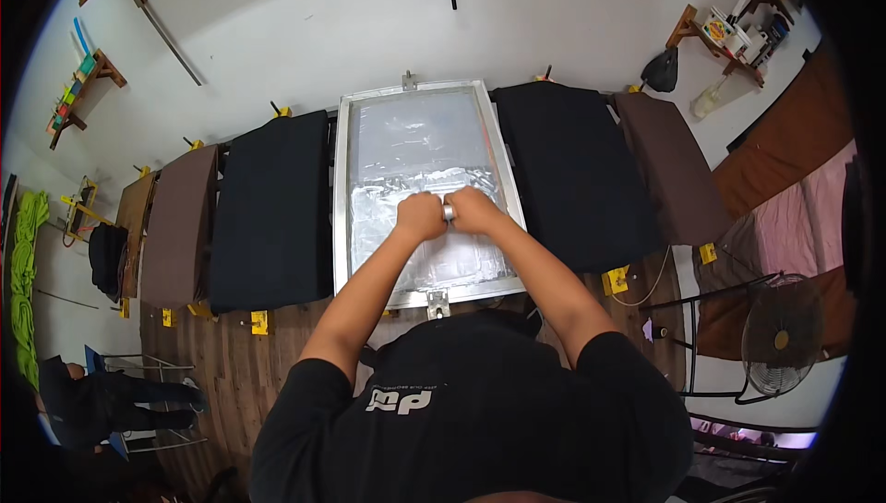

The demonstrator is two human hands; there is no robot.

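Observation:
Both arms reach forward over a metal-framed printing screen [343, 189] lying in front of me. My left hand [421, 215] and my right hand [473, 209] are closed in fists side by side, near the middle of the screen's lower half. Between them shows a short silvery rounded piece [449, 212], gripped from both sides; the fists hide the rest, so its kind is unclear. Glossy, wrinkled clear film [392, 203] covers much of the mesh [406, 134]. Metal clamps hold the frame at its far edge [409, 81] and near edge [437, 303].
Black-covered boards [272, 208] [577, 171] flank the screen, with brown-covered boards [180, 226] [669, 166] beyond. Wall shelves [729, 46] hold tubs and bottles. A stand fan [783, 337] stands at right. Another person [111, 397] is at lower left, beside a blue chair.

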